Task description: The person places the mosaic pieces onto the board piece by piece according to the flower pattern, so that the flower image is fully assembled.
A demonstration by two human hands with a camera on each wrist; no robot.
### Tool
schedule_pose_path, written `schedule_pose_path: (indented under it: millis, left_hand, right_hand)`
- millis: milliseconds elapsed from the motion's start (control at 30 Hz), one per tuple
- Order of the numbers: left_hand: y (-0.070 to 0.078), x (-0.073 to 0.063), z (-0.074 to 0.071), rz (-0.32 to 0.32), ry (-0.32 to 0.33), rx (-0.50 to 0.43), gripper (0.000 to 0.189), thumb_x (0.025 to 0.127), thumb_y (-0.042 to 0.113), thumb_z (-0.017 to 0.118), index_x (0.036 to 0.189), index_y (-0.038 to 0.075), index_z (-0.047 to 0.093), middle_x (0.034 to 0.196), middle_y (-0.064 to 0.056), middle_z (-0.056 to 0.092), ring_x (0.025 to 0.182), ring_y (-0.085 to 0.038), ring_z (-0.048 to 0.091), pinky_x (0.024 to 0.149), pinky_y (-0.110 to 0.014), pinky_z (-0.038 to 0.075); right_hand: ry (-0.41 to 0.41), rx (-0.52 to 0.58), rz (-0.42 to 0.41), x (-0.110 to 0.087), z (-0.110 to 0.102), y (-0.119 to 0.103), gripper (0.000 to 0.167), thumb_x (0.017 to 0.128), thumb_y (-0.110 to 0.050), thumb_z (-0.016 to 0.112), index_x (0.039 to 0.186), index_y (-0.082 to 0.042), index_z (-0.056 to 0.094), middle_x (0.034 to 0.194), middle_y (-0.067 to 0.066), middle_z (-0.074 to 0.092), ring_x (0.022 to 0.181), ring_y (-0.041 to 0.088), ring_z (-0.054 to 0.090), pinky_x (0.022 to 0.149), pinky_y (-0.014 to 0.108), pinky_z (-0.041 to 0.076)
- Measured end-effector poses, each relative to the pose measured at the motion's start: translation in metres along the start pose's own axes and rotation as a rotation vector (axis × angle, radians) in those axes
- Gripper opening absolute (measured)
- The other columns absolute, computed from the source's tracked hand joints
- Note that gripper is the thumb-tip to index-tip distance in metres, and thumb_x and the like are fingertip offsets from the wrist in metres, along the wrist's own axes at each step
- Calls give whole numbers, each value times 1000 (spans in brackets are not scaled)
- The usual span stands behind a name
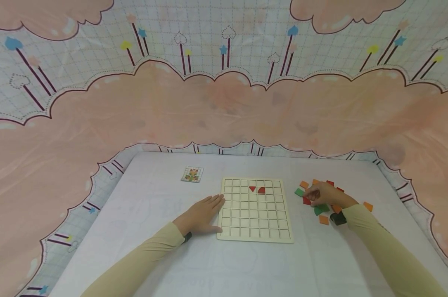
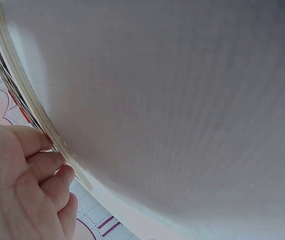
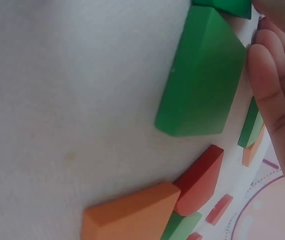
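Observation:
My left hand (image 1: 203, 214) lies at the left edge of a square wooden grid board (image 1: 253, 232). Its fingers are extended, and the fingertips touch the board's rim in the left wrist view. Near the board's top sit a red triangle (image 1: 252, 189) and a red quarter-circle piece (image 1: 261, 190). Over a scatter of coloured pieces to the right, my right hand (image 1: 329, 194) reaches down with thumb and fingers close together. A red piece (image 1: 306, 201) shows right at its fingertips; I cannot tell whether it is pinched. A green block (image 3: 202, 75) is beside the fingers in the right wrist view.
A small pattern card (image 1: 192, 174) with a flower-like design lies behind and left of the board. Orange pieces (image 1: 323, 220), green pieces (image 1: 299, 192) and other red ones are spread around the right hand. A white cloth (image 1: 209, 268) covers the table; a patterned curtain (image 1: 224, 111) hangs behind.

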State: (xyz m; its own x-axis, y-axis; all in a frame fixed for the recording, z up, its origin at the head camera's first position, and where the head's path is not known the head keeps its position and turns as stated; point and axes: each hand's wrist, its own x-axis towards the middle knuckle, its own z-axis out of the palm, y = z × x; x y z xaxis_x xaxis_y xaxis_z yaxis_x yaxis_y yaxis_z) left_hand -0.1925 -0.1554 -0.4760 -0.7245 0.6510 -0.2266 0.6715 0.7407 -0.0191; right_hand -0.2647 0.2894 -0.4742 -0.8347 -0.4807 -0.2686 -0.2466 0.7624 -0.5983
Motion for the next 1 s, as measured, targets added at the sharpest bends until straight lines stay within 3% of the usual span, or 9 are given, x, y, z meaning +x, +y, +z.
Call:
schedule_pose_path:
  millis: [633,1000]
  left_hand:
    - [2,-1,0,-12,-8,-7,94,85,67,47,149,3,22,157,-13,19,145,-25,21,120,-37,21]
    - [2,-1,1,-10,-3,13,94,86,68,44,149,3,20,157,-12,19,146,-24,20,120,-36,21]
  right_hand:
    - [68,-63,31,-1,8,-2,23,73,-13,79,93,-5,71,78,-1,60,73,12,52,63,18,47]
    - [84,-40,60,0,9,-5,18,75,-12,77,91,-6,71,76,0,59,71,13,52,62,19,46]
